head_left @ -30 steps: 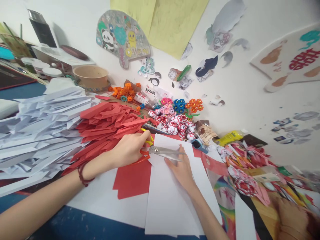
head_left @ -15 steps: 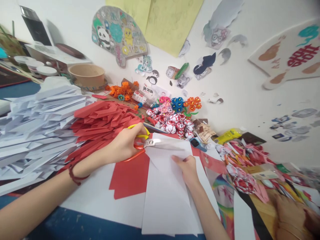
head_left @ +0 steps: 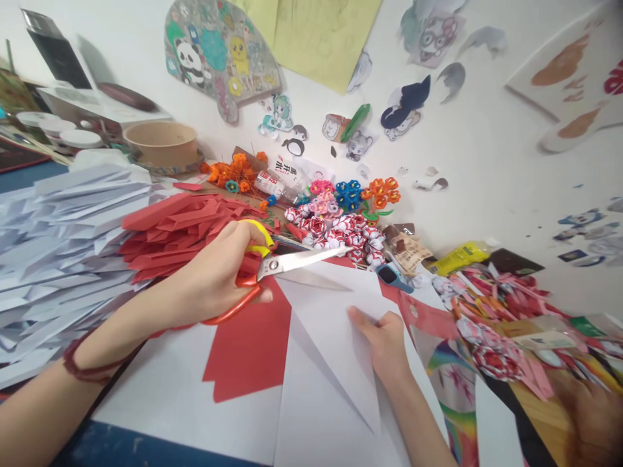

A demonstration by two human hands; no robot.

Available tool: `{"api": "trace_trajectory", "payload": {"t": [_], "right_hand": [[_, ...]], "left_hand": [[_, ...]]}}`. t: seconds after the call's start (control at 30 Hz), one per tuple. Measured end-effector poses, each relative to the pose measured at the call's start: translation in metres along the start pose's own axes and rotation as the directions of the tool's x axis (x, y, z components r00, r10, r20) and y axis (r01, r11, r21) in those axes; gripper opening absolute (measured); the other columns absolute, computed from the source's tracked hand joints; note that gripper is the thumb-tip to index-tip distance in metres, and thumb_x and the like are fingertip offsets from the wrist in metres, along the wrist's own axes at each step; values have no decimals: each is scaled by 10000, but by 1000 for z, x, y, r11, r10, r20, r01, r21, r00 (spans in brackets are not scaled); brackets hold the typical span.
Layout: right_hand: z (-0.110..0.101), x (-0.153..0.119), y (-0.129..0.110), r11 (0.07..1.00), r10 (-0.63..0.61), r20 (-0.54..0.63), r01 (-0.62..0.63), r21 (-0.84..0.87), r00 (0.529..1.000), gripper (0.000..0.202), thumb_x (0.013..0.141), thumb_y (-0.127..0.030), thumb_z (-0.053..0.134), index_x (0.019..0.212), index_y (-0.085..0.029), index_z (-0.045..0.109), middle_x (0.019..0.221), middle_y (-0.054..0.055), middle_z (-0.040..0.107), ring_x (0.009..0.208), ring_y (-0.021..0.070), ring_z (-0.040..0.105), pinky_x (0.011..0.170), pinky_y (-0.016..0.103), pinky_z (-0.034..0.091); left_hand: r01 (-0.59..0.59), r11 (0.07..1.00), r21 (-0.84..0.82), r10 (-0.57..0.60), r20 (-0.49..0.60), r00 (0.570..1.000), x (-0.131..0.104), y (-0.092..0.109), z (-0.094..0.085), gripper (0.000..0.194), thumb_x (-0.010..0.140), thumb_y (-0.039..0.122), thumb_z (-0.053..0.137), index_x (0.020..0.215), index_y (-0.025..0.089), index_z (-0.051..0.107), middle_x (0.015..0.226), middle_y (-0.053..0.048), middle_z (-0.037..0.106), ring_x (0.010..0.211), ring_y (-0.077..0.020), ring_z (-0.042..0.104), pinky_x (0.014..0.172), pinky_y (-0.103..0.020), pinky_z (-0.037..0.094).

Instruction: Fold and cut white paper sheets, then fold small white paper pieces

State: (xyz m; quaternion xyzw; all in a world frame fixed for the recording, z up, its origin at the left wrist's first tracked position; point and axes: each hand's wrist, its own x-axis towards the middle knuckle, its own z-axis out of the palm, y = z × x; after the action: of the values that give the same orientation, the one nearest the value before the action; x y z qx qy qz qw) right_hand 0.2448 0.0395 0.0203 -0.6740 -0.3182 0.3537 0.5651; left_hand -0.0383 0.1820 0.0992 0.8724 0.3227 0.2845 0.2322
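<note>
My left hand [head_left: 209, 282] is closed round scissors [head_left: 274, 264] with yellow and orange handles. Their blades are spread apart, pointing right over the upper edge of a white paper sheet [head_left: 335, 344]. On that sheet, my right hand [head_left: 389, 344] pinches the paper between thumb and fingers. A pointed flap or fold runs diagonally down from the left side. Under and left of the sheet lies red paper [head_left: 250, 353], resting on larger white paper [head_left: 160, 389].
Piles of white paper strips [head_left: 63, 259] and red strips [head_left: 180, 227] lie at left. Behind are red-and-white paper flowers [head_left: 350, 227], a round tub [head_left: 163, 143] and a smartwatch [head_left: 389, 275]. Another person's hand [head_left: 594, 408] is at lower right.
The scissor blades have opened wider, and my left hand has moved slightly left and back. The diagonal flap on the white paper is now plainer. The camera view has shifted a little.
</note>
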Motion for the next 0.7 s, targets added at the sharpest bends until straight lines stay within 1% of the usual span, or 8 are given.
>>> {"api": "trace_trajectory", "payload": {"t": [0.1, 0.23, 0.3, 0.4, 0.5, 0.57, 0.63, 0.7], "right_hand": [[-1, -5, -5, 998, -24, -30, 22, -55, 999, 366, 633, -426, 845, 834, -129, 774, 869, 106, 773, 749, 278, 705, 616, 341, 565], [2, -12, -13, 991, -68, -50, 62, -117, 996, 351, 636, -428, 833, 821, -135, 781, 842, 102, 770, 726, 267, 696, 603, 336, 557], [4, -14, -16, 984, -106, -77, 93, -152, 991, 338, 642, -432, 822, 805, -139, 783, 789, 93, 762, 707, 265, 687, 594, 337, 553], [6, -17, -19, 956, -195, -139, 156, -247, 971, 308, 661, -434, 803, 713, -133, 767, 647, 67, 715, 616, 240, 647, 522, 313, 514], [7, -18, -20, 912, -287, -144, 224, -343, 947, 291, 681, -421, 792, 668, -132, 756, 597, 48, 682, 558, 209, 611, 482, 289, 477], [7, -18, -20, 874, -356, -141, 276, -400, 924, 266, 709, -400, 782, 695, -135, 765, 594, 38, 680, 544, 197, 609, 492, 283, 479], [5, -17, -17, 805, -452, -128, 341, -486, 883, 222, 747, -365, 765, 731, -143, 771, 592, 27, 684, 522, 180, 608, 492, 271, 479], [2, -16, -13, 668, -605, -80, 451, -592, 792, 141, 780, -301, 747, 757, -164, 768, 614, 16, 702, 513, 163, 619, 503, 256, 486]], "left_hand": [[-37, 986, 160, 39, -9, 999, -2, -1, 1, 432, 740, 404, 714, 1006, 219, 428, 1106, -51, 570, 1035, -237, 536, 810, -306, 435], [79, 938, 339, -103, 52, 993, -3, 6, -4, 371, 801, 469, 637, 1031, 240, 457, 992, -30, 641, 897, -230, 607, 701, -300, 422], [120, 918, 377, -187, 147, 971, -4, 11, -9, 324, 813, 495, 608, 972, 246, 476, 895, -9, 644, 788, -214, 612, 632, -288, 393], [135, 903, 409, -273, 301, 913, -6, 15, -15, 308, 808, 530, 591, 907, 257, 490, 788, 15, 633, 684, -203, 596, 566, -274, 333], [168, 866, 472, -351, 333, 875, -10, 15, -17, 308, 793, 533, 579, 911, 268, 477, 719, 16, 620, 648, -226, 588, 546, -277, 295], [192, 841, 506, -388, 316, 866, -12, 13, -16, 281, 797, 516, 552, 904, 272, 462, 706, 11, 617, 645, -240, 589, 538, -280, 283], [196, 831, 521, -400, 314, 861, -12, 10, -15, 256, 797, 499, 532, 884, 272, 450, 707, 6, 617, 643, -245, 589, 529, -282, 273], [185, 824, 535, -400, 319, 859, -12, 6, -14, 237, 801, 483, 514, 867, 265, 449, 703, -5, 615, 639, -249, 590, 525, -288, 268]]}}
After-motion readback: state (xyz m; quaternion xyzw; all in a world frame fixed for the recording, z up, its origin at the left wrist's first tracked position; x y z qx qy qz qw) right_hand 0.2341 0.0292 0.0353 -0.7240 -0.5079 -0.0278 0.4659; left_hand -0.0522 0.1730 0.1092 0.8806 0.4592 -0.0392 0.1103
